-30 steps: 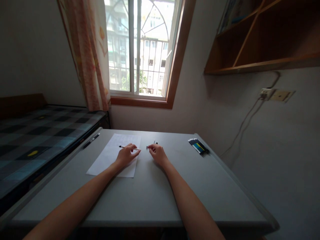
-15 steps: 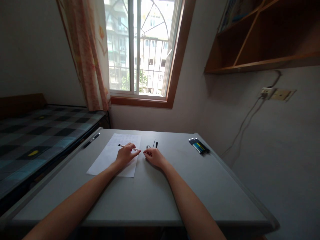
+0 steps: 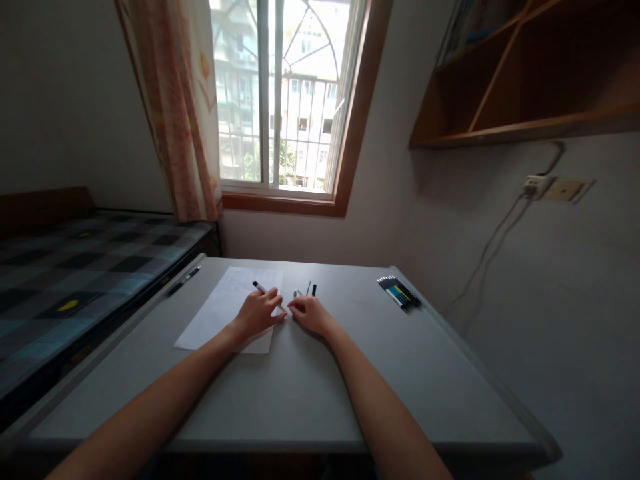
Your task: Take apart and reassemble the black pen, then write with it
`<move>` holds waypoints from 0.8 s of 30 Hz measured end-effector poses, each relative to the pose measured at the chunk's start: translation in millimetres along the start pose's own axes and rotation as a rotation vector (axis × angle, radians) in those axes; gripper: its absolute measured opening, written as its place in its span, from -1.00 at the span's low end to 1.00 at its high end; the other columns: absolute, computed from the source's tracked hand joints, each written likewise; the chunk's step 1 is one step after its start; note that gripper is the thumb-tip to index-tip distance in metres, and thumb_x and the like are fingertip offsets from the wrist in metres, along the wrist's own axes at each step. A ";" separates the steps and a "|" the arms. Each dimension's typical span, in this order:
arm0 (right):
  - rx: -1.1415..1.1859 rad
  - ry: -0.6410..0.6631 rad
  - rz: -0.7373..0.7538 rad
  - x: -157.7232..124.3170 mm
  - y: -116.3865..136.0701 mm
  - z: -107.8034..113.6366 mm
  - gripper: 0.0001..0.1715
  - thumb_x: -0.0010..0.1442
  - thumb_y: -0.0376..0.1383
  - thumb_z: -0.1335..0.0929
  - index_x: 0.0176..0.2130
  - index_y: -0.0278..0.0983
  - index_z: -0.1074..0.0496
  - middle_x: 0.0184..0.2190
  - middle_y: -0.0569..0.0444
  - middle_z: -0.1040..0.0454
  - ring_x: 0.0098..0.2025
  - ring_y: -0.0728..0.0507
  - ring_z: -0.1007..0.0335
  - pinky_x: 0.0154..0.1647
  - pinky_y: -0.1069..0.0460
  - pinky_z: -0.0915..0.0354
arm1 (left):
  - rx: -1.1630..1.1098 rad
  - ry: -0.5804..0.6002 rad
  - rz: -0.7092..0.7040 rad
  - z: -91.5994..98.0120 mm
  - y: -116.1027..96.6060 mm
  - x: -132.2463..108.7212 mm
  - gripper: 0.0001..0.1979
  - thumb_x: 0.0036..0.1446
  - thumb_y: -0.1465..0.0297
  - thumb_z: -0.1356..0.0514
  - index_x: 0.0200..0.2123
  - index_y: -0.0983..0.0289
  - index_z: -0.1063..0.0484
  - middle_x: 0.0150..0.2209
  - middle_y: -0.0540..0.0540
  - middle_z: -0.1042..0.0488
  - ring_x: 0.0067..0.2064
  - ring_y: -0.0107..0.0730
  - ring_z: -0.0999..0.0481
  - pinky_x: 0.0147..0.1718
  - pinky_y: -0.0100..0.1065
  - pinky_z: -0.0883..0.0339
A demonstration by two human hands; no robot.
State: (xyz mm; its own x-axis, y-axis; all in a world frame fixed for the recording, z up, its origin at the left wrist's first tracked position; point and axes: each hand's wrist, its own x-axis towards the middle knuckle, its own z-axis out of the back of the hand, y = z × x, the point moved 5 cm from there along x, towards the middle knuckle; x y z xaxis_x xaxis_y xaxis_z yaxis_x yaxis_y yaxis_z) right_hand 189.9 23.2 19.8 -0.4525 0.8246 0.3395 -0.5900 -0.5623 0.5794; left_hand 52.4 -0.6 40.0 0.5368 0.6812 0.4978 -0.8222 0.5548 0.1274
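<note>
My left hand (image 3: 257,312) is closed around a white-barrelled pen (image 3: 259,287) with a black end. The pen slants, its black end toward the far left and its other end close to my right fingertips. Under that hand lies a sheet of paper (image 3: 213,317) with faint writing near its top. My right hand (image 3: 313,315) rests on the table with thumb and fingers pinched together; what they hold, if anything, is too small to make out. Just beyond it lie a short black piece like a pen cap (image 3: 314,290), a thin rod like a refill (image 3: 309,287) and small pale parts.
Several dark pens (image 3: 399,293) lie side by side at the right of the grey-white table (image 3: 310,393). One black pen (image 3: 184,281) lies along the left edge. A checked bed (image 3: 100,267) stands left, a shelf (image 3: 500,137) hangs upper right.
My left hand has shifted slightly right and nearer, and the pen has turned from almost level to a steeper slant. My right hand has barely moved.
</note>
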 end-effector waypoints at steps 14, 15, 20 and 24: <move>0.067 -0.008 0.010 -0.2 -3.3 -1.4 -0.78 0.07 -0.34 -0.29 -0.32 -0.30 -0.52 -0.50 0.06 -0.46 -0.48 0.00 -0.26 -0.42 0.11 -0.17 | -0.001 -0.084 0.088 0.8 4.8 -1.1 -0.72 0.07 0.14 -0.10 -0.42 0.25 -0.37 -0.38 0.03 -0.40 -0.44 -0.40 -0.41 -0.47 -0.38 -0.12; 0.092 -0.006 -0.002 0.0 -4.0 -1.6 -0.78 0.07 -0.33 -0.29 -0.32 -0.31 -0.52 -0.51 0.06 -0.46 -0.48 0.00 -0.27 -0.42 0.11 -0.17 | -0.009 -0.086 0.094 0.7 5.2 -1.3 -0.72 0.07 0.14 -0.10 -0.42 0.24 -0.37 -0.38 0.03 -0.40 -0.44 -0.41 -0.41 -0.47 -0.38 -0.11; 0.356 0.029 -0.072 2.1 -7.8 -4.2 -0.75 0.08 -0.29 -0.28 -0.32 -0.34 -0.51 -0.51 0.04 -0.48 -0.47 -0.01 -0.32 -0.41 0.10 -0.22 | -0.054 -0.108 0.131 -0.6 7.9 -2.3 -0.70 0.09 0.13 -0.08 -0.41 0.24 -0.39 -0.37 0.03 -0.40 -0.46 -0.45 -0.41 -0.50 -0.41 -0.11; 0.573 0.064 -0.073 3.5 -7.8 -6.5 -0.70 0.05 -0.24 -0.30 -0.27 -0.36 -0.50 -0.48 0.02 -0.49 -0.44 -0.03 -0.36 -0.37 0.07 -0.26 | -0.070 -0.129 0.105 -1.9 8.5 -2.6 -0.69 0.10 0.12 -0.07 -0.41 0.24 -0.38 -0.38 0.03 -0.40 -0.48 -0.47 -0.39 -0.50 -0.41 -0.10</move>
State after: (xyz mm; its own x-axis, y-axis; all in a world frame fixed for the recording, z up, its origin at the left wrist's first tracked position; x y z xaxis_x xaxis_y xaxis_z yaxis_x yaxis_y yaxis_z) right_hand 188.6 30.1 11.7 -0.4737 0.8449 0.2483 -0.1735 -0.3660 0.9143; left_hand 44.5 3.2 38.2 0.4161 0.6725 0.6121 -0.8549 0.5187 0.0112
